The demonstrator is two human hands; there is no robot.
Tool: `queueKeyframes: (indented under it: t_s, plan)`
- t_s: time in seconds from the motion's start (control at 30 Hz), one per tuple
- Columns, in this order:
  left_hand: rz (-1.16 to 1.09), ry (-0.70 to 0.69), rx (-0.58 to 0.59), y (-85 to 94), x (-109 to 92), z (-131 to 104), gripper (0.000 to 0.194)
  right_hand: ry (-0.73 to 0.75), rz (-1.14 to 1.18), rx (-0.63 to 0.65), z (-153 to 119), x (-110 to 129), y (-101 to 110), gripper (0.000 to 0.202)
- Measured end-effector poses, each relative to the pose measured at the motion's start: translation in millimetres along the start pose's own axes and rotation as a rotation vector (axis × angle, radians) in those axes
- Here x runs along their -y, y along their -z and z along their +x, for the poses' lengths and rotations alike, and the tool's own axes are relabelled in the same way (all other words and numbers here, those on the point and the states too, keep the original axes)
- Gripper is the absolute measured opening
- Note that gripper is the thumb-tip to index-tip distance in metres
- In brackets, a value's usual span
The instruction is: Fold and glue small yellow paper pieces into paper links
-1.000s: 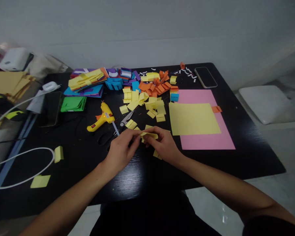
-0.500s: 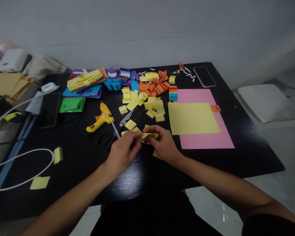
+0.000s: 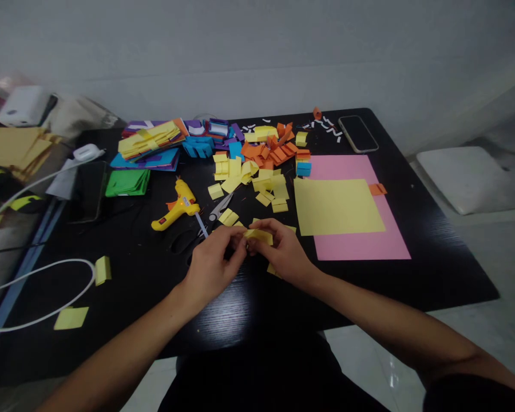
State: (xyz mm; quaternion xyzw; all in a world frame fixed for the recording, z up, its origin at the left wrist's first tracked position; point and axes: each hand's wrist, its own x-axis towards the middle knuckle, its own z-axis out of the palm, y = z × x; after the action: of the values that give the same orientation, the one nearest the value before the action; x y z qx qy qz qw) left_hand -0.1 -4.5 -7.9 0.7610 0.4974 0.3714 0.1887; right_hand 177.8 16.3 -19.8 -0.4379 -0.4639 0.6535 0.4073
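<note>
Between both hands, near the front middle of the black table, is a small yellow piece of paper. My left hand pinches its left end with thumb and fingers. My right hand grips the other end, fingers curled over it. Folded yellow paper pieces lie just beyond and partly under the hands. Scissors rest to the left, their dark handles partly behind my left hand. A yellow hot glue gun with a glue stick in its back lies farther left.
Folded orange papers and stacked coloured papers lie at the back. A yellow sheet overlaps a pink sheet on the right. A phone sits at the back right. A white cable loops at left.
The yellow paper piece has turned slightly between my fingers, and more of its face shows. Both hands stay in nearly the same place; the other things lie as before.
</note>
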Motion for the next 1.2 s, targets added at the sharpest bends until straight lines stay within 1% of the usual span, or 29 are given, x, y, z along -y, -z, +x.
queueKeyframes:
  t_s: [0.13,0.2,0.37,0.5,0.73,0.9,1.0,1.2]
  plan:
    - [-0.048,0.075,0.048,-1.5,-3.0,0.7,0.026,0.089,-0.066,-0.037,-1.2,-2.9,-2.2,0.024]
    - [-0.05,0.111,0.054,-1.9,-3.1,1.0,0.026,0.156,-0.122,-0.052,-3.2,-4.2,-3.6,0.023]
    - [0.001,0.128,0.062,-0.7,-3.9,2.6,0.006,0.313,-0.342,-0.094,-9.2,-6.0,-4.5,0.022]
    - [0.003,0.155,0.059,0.3,-5.2,2.8,0.005,0.39,-0.438,-0.094,-11.2,-6.4,-3.4,0.019]
    - [-0.024,0.148,0.052,0.9,-4.3,2.5,0.004,0.386,-0.494,-0.057,-12.0,-5.6,-2.4,0.013]
    - [-0.026,0.153,0.073,1.9,-6.0,2.0,0.004,0.391,-0.455,-0.054,-12.5,-8.0,-2.9,0.018]
    - [-0.057,0.165,0.067,2.7,-5.7,1.5,0.005,0.402,-0.448,-0.05,-13.1,-6.0,-3.7,0.021]
    - [-0.051,0.168,0.038,2.3,-2.8,1.6,0.008,0.352,-0.421,-0.055,-14.5,2.5,-6.2,0.021]
